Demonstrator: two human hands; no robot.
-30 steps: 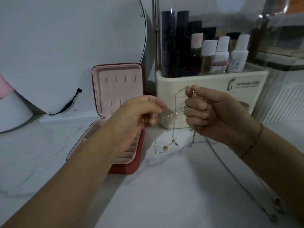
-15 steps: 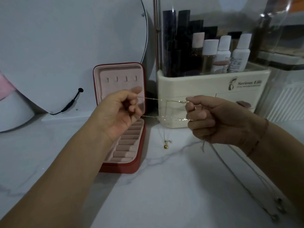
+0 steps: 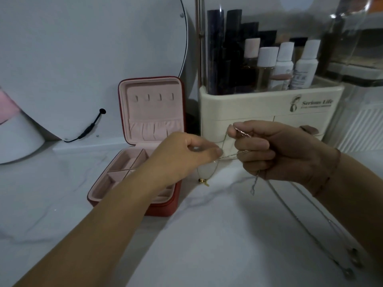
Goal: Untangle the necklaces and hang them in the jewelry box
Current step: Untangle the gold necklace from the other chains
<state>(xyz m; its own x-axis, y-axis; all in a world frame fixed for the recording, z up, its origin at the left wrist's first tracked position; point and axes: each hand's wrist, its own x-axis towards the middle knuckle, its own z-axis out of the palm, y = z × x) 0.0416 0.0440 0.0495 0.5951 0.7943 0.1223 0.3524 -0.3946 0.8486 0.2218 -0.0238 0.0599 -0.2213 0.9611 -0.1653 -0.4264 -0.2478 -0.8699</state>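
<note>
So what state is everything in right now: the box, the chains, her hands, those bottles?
Jewelry box: open, lid upright.
Hooks: bare, nothing hung.
Necklaces: bunched together between both hands, long ends trailing onto the counter.
Left hand: pinches a chain.
Right hand: grips the chains.
Organizer drawers: shut.
Bottles: capped.

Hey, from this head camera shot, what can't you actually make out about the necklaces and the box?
Head view only:
How many necklaces are knotted: the strands are too thin and dim, and partly buried in the right hand.
Front compartments of the jewelry box: covered by the left hand and forearm.
The pendants at lower right: blurred, near the frame edge.
Small print on the organizer: too small.
</note>
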